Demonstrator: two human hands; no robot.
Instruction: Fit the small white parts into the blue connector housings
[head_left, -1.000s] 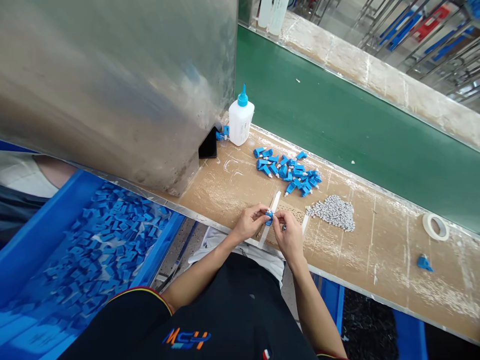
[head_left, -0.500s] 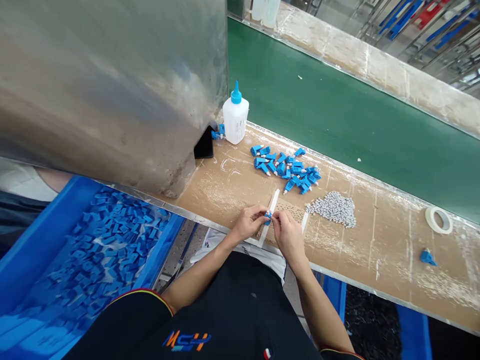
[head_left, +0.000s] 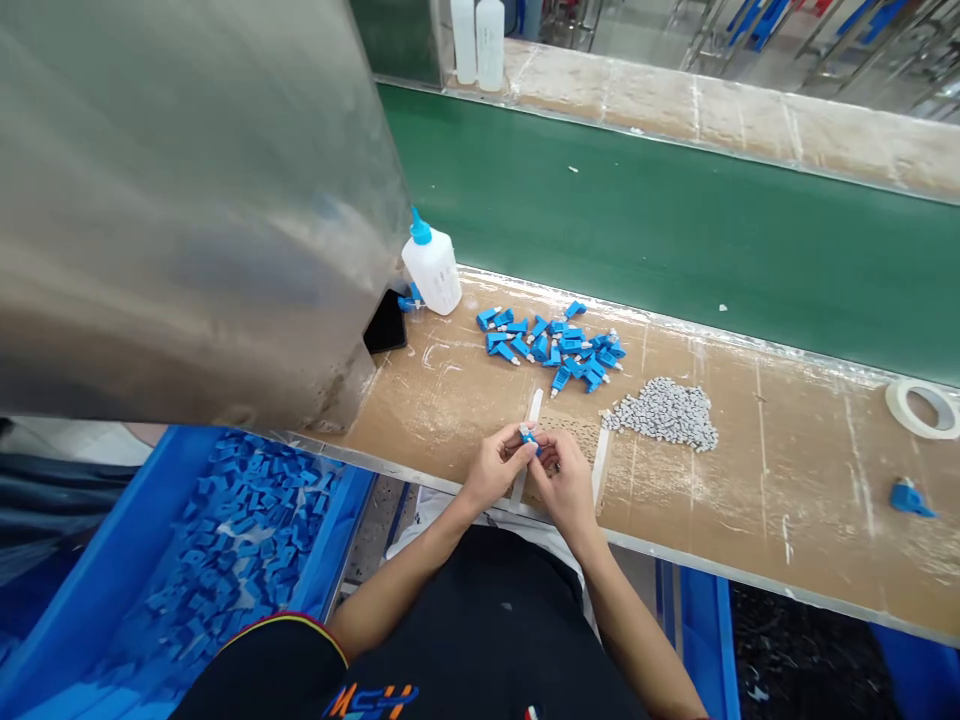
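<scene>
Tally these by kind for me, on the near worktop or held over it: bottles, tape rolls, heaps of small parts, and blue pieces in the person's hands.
Bottles: 1, the white bottle
Tape rolls: 1, the pale tape roll
Heaps: 2, blue pieces and grey bits
Held: 1, a small blue piece between left hand and right hand
Total: 5

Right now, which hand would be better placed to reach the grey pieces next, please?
Probably the right hand: it is nearer the grey pieces, with the left hand farther away. Both hands meet at the blue part.
</scene>
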